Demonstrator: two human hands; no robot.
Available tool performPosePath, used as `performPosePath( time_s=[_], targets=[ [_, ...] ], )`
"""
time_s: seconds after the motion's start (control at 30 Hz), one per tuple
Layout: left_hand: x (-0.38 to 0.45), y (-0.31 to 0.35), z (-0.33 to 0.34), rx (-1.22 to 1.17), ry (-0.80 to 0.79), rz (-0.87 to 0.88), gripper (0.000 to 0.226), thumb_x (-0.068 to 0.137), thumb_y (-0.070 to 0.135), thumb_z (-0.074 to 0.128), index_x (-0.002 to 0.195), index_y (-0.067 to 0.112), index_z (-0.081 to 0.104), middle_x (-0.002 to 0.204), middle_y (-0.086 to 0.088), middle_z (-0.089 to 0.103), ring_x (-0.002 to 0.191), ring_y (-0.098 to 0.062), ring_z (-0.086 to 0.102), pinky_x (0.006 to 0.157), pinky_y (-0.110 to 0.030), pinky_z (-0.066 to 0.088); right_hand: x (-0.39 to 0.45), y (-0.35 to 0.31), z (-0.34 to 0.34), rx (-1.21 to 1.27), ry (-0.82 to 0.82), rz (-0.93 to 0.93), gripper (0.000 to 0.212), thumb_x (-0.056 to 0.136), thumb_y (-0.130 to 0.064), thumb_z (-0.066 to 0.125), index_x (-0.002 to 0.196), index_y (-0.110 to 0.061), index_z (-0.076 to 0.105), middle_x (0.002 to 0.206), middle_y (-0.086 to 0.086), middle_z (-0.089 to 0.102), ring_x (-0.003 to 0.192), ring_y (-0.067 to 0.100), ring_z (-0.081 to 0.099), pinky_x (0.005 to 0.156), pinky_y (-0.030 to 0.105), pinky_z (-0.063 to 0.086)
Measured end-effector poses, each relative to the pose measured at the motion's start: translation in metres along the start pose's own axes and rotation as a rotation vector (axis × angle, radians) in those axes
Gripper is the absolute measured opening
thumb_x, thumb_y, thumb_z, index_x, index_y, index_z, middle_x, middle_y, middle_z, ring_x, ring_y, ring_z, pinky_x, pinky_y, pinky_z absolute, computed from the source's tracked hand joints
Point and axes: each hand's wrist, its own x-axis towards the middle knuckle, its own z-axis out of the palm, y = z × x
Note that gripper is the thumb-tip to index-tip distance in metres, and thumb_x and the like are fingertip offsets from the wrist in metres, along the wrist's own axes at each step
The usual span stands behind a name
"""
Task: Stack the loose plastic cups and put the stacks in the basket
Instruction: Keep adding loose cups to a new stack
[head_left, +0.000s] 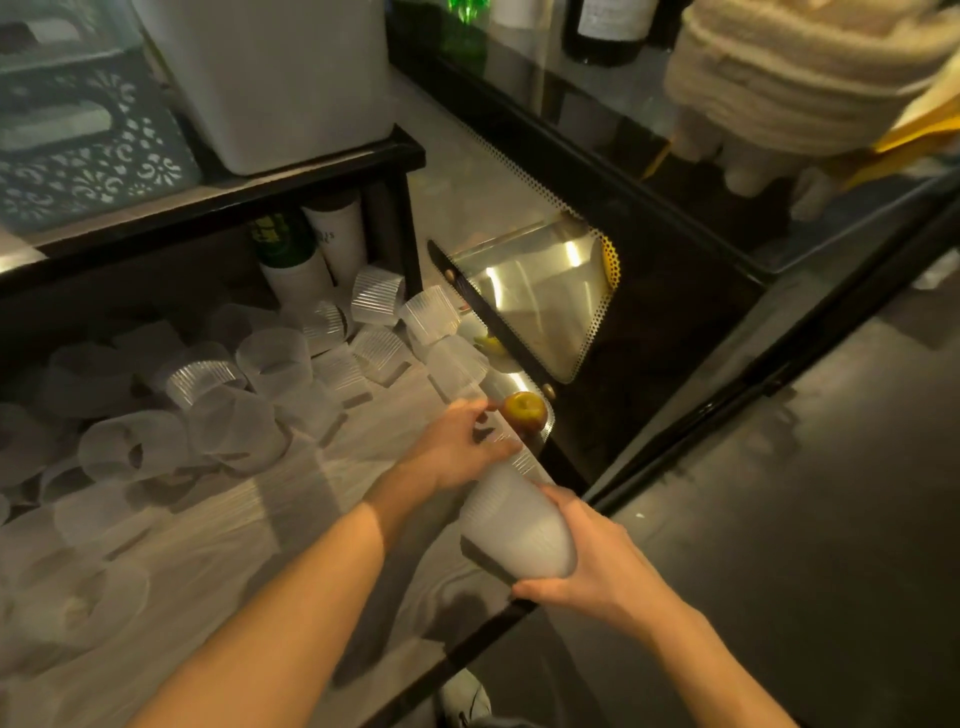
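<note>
A stack of translucent plastic cups (514, 525) lies tilted over the table's right edge. My right hand (587, 566) grips its near, wide end from the right. My left hand (457, 447) curls round the stack's far end, fingers over the top cup. Several loose ribbed and frosted cups (260, 374) lie scattered on their sides across the pale wooden table (291, 519), from the left edge up to the back shelf. A teal patterned basket (78, 150) stands on the raised shelf at the upper left.
An apple (523, 411) lies just beyond my left hand on a shiny perforated metal tray (550, 296). A white bin (280, 78) stands beside the basket. Tall cup stacks (317, 249) stand under the shelf. A person in a cream sweater (810, 73) stands at the upper right.
</note>
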Motion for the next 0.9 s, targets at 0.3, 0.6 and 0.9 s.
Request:
performPosePath(
  time_s=[0.3, 0.6, 0.9],
  targets=[
    [0.000, -0.006, 0.004, 0.217, -0.150, -0.019, 0.078, 0.083, 0.045, 0.072, 0.148, 0.027, 0.034, 0.144, -0.005, 0.046, 0.129, -0.026, 0.049, 0.103, -0.048, 0.047, -0.016, 0.006, 0.002, -0.066, 0.045, 0.024, 0.085, 0.072, -0.057, 0.072, 0.139, -0.038, 0.023, 0.134, -0.013, 0.041, 0.114, 0.010, 0.051, 0.096, 0.032, 0.051],
    [-0.050, -0.067, -0.050, -0.607, 0.274, -0.204, 0.074, 0.048, 0.070, 0.083, 0.110, 0.039, 0.059, 0.123, -0.006, 0.060, 0.107, -0.025, 0.062, 0.093, -0.041, 0.052, 0.011, -0.016, 0.017, 0.044, 0.075, 0.003, 0.099, 0.062, -0.082, 0.065, 0.143, -0.041, 0.024, 0.129, -0.019, 0.040, 0.117, 0.008, 0.049, 0.095, 0.030, 0.052],
    [-0.115, -0.062, -0.056, -0.798, 0.489, -0.043, 0.047, 0.070, 0.030, 0.083, 0.111, 0.021, 0.063, 0.104, 0.004, 0.069, 0.087, 0.005, 0.065, 0.073, -0.009, 0.048, 0.050, -0.087, 0.026, -0.011, -0.031, -0.060, 0.092, 0.067, -0.057, 0.081, 0.139, -0.038, 0.027, 0.118, -0.020, 0.033, 0.110, 0.003, 0.038, 0.095, 0.026, 0.044]
  ],
)
